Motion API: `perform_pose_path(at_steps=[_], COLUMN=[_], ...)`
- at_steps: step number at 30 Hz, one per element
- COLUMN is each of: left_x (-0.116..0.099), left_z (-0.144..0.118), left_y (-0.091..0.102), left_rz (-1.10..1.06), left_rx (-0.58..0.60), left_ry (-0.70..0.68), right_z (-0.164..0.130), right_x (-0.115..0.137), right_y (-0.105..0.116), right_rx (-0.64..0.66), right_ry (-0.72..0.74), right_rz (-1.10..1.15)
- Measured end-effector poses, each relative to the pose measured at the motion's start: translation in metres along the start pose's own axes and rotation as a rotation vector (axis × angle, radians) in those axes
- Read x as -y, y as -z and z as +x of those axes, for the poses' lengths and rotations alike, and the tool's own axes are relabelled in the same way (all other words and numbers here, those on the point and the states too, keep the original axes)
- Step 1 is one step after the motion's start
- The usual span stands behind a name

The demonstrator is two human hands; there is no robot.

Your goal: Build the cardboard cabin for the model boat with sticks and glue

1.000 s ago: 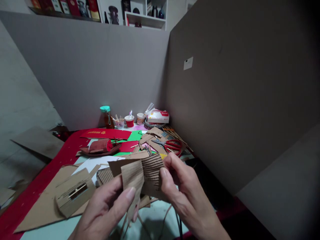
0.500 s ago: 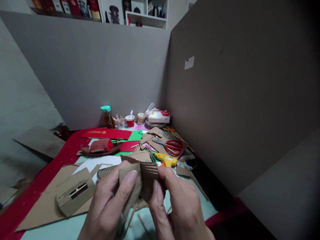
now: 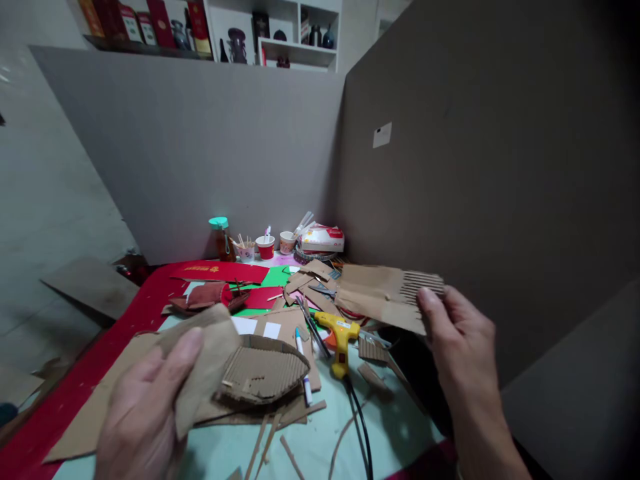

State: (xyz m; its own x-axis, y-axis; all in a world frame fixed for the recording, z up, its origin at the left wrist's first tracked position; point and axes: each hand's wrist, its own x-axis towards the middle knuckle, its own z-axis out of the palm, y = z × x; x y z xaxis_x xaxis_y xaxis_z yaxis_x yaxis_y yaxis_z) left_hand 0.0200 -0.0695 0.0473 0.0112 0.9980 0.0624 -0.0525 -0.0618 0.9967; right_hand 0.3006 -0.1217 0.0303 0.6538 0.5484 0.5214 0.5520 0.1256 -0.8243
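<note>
My left hand (image 3: 143,407) grips a peeled strip of brown cardboard paper (image 3: 207,360) low at the left, held above the table. My right hand (image 3: 457,333) holds a flat cardboard piece (image 3: 385,293) with exposed corrugated ridges at its right end, raised over the scissors area at the right. Between the hands, on the table, lies a boat-shaped corrugated cardboard model (image 3: 265,370). A yellow glue gun (image 3: 341,337) with a black cord lies just right of it.
Cardboard scraps, red and green paper, a small red and brown boat model (image 3: 207,297), a marker pen (image 3: 303,363) and thin sticks litter the red-edged table (image 3: 80,380). Paper cups (image 3: 265,247), a teal-capped bottle (image 3: 220,237) and a tissue pack (image 3: 323,237) stand at the back. Grey partitions close in behind and right.
The hands were together on one folded cardboard piece; now they have pulled apart, each with its own piece. The left went down-left, the right up-right, uncovering the boat model.
</note>
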Motion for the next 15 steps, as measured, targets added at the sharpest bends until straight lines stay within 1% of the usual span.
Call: perform_pose_path(at_steps=[3,6,7,8,12,13,15], left_x=[0.003,0.005,0.004,0.003,-0.008,-0.009,-0.009], left_z=[0.004,0.006,0.006,0.005,0.002,0.002,0.002], left_y=[0.006,0.007,0.007,0.005,-0.006,-0.009,-0.015], left_rz=[-0.209,-0.310,-0.319,-0.329,-0.340,-0.318,-0.250], left_rx=[0.013,0.167,0.202,0.212,0.183,0.198,0.291], left_ry=[0.124,0.183,0.187,0.187,0.184,0.183,0.195], right_z=[0.005,-0.002,-0.004,-0.006,-0.008,-0.008,-0.008], right_x=[-0.006,0.000,0.001,0.002,0.000,-0.002,-0.003], right_y=[-0.003,-0.010,-0.011,-0.012,-0.012,-0.012,-0.010], right_rx=[0.060,0.104,0.128,0.158,0.284,0.296,0.292], right_ry=[-0.033,-0.061,-0.073,-0.083,-0.152,-0.174,-0.208], right_rz=[0.007,0.059,0.084,0.110,0.238,0.275,0.334])
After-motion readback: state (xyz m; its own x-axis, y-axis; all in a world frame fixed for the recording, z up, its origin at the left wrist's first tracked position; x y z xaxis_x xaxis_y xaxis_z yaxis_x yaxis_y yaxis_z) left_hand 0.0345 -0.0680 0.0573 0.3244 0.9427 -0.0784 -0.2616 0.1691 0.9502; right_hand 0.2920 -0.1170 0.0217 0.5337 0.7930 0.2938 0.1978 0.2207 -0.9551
